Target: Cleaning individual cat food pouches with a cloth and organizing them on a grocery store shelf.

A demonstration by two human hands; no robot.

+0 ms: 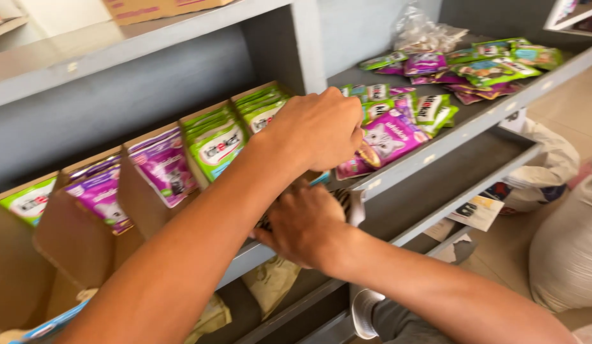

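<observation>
Reaching across a grey shelf (436,150), the left hand (318,127) is curled over the far end of a row of open cardboard display boxes (143,204), knuckles up; its fingertips are hidden behind the hand, so whether this grip is grasping a pouch cannot be told. It sits just beside a purple pouch with a cat picture (388,137), which lies flat on the shelf near the front edge.

The right hand (302,223) is lower, at the shelf's front lip, fingers clenched round a small dark-and-white striped packet (347,200), only partly visible past the knuckles.

The display boxes stand tilted along the shelf, holding upright green pouches (219,146) and purple pouches (165,165) in separate compartments. Further along the shelf, well apart from the hands, loose green and purple pouches (493,67) lie scattered flat, with a crumpled clear plastic bag (423,28) behind them. Below the shelf, a large pale sack (567,255) rests on the floor, and papers (477,210) lie on a lower shelf.
</observation>
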